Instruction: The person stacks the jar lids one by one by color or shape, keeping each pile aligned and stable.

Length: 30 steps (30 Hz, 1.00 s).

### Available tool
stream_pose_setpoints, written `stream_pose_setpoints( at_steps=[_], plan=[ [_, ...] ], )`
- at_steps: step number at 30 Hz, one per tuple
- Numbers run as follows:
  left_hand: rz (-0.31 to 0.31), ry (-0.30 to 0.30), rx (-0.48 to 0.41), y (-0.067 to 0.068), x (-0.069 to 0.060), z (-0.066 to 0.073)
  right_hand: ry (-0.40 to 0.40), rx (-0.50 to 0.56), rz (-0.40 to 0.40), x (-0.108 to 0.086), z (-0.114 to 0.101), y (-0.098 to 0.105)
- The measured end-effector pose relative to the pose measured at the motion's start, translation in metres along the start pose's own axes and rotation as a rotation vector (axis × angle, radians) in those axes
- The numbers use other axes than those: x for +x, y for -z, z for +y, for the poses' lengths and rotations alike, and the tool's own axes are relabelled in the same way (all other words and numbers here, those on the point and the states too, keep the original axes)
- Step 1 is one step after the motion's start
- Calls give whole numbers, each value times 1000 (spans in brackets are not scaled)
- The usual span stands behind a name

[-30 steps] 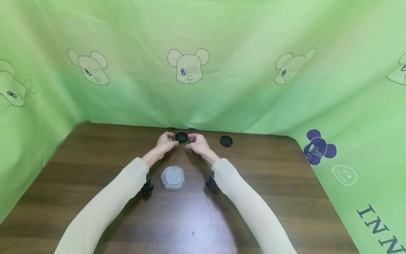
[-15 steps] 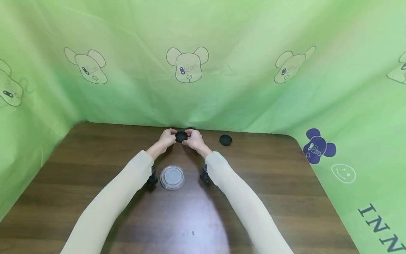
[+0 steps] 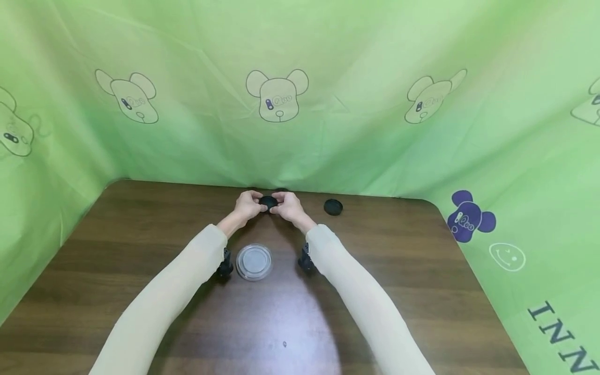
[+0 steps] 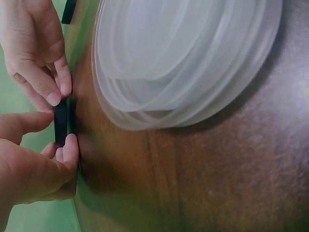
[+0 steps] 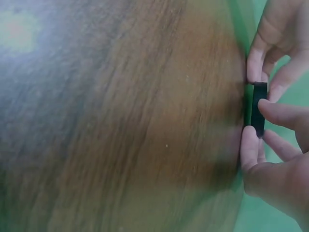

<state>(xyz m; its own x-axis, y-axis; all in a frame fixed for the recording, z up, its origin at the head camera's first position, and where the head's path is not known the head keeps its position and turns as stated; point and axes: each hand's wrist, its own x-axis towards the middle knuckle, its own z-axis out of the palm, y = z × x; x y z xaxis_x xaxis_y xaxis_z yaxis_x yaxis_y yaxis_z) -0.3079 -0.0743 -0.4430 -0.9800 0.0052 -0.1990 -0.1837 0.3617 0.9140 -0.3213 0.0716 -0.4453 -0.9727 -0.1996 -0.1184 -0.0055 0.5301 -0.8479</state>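
Near the table's far edge, a small, shallow black disc (image 3: pixel 268 202) lies between both hands. My left hand (image 3: pixel 247 205) pinches its left side, thumb at the front and fingers behind. From the right, my right hand (image 3: pixel 288 207) pinches the opposite side. Both wrist views show the disc edge-on, a thin black band (image 4: pixel 60 123) between the fingertips, just off the wood. A second black disc (image 3: pixel 333 207) with a raised rim sits alone to the right. Closer to me stands a round, clear plastic dish or lid (image 3: pixel 254 262), between the forearms.
The brown wooden table (image 3: pixel 375 291) ends at a green curtain (image 3: pixel 197 135) printed with bear heads, which hangs against its far edge. Two dark shapes show at that edge behind the hands, too small to tell. Small cameras (image 3: pixel 225 264) sit at both wrists.
A second ago both hands stood around the black disc, the right one apart from it. They have drawn together and now pinch it from both sides. Its front is more covered by thumbs.
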Motion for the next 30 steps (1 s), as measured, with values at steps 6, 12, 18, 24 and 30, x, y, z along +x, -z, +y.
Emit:
stream_pose_setpoints(
  at_steps=[6,12,18,24,30],
  plan=[
    [25,-58,53,-5,-9,2,17,25,-4,-10,0,9],
    [22,-118,77,-10,-22,5,26,0,1,-27,-3,19],
    [14,-165,76,-11,-37,8,72,22,-24,-47,-4,26],
    [-22,-231,142,-16,-60,12,93,12,-62,-69,1,33],
    [-58,-269,161,-27,-75,21,106,2,-60,-89,5,45]
  ],
)
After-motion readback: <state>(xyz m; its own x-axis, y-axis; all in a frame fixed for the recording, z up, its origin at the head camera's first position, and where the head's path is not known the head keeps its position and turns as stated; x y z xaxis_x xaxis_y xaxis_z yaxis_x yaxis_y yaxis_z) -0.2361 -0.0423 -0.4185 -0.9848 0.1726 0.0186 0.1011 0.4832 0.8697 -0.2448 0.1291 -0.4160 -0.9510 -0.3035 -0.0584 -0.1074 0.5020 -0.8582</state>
